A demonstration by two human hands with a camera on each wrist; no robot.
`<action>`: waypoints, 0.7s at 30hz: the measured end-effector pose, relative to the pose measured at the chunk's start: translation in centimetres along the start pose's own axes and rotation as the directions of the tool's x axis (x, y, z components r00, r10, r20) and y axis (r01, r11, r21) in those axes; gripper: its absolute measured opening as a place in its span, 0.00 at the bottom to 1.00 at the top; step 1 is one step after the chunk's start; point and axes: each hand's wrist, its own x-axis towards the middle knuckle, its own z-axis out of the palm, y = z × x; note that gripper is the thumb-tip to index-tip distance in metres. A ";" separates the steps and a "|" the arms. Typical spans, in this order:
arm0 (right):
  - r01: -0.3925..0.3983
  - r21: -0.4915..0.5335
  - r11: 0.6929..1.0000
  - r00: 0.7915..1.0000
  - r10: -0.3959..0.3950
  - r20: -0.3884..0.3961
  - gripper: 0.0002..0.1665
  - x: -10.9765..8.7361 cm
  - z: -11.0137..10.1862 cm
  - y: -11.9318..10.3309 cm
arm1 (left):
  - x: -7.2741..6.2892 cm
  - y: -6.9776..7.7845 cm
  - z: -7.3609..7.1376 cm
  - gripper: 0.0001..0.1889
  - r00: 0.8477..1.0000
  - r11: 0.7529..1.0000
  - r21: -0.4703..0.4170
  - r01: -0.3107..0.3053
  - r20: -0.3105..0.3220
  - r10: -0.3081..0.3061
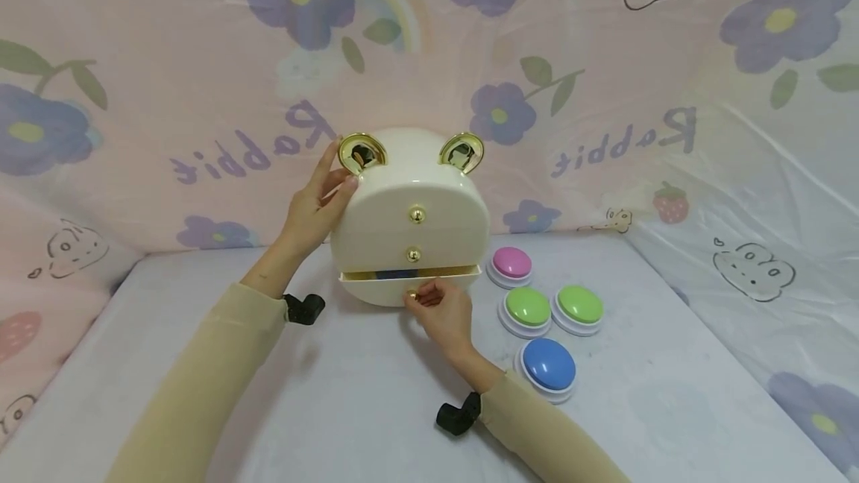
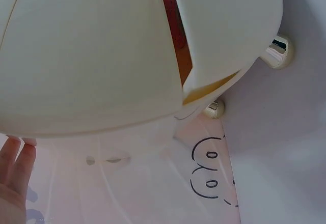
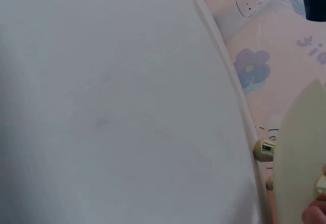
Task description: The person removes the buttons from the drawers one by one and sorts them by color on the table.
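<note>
A cream rounded drawer box point(image 1: 376, 237) with gold ears stands on the table. Its bottom drawer point(image 1: 376, 286) is pulled out a little; something dark blue shows inside, and the left wrist view shows something red point(image 2: 175, 25) in the gap. My left hand point(image 1: 313, 207) rests against the box's upper left side, thumb by the base of the left ear point(image 1: 362, 155), another fingertip at its edge. Extended fingers point(image 2: 20, 168) touch the side. My right hand point(image 1: 443, 315) pinches the gold knob point(image 1: 412, 294) of the bottom drawer. In the right wrist view, that hand is mostly cut off.
Right of the box sit several round push buttons: a pink one point(image 1: 512, 263), two green ones, the nearer-left green button point(image 1: 528, 308) among them, and a blue one point(image 1: 549, 365). A patterned cloth point(image 1: 221, 95) hangs behind. Gold feet point(image 2: 280, 52) support the box.
</note>
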 end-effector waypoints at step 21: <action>0.332 -0.220 0.917 0.932 -0.284 0.224 0.11 -3.4 -3.2 -1.7 | 0.2 -0.1 0.0 0.34 1.000 1.000 -0.014 0.003 -0.009 -0.004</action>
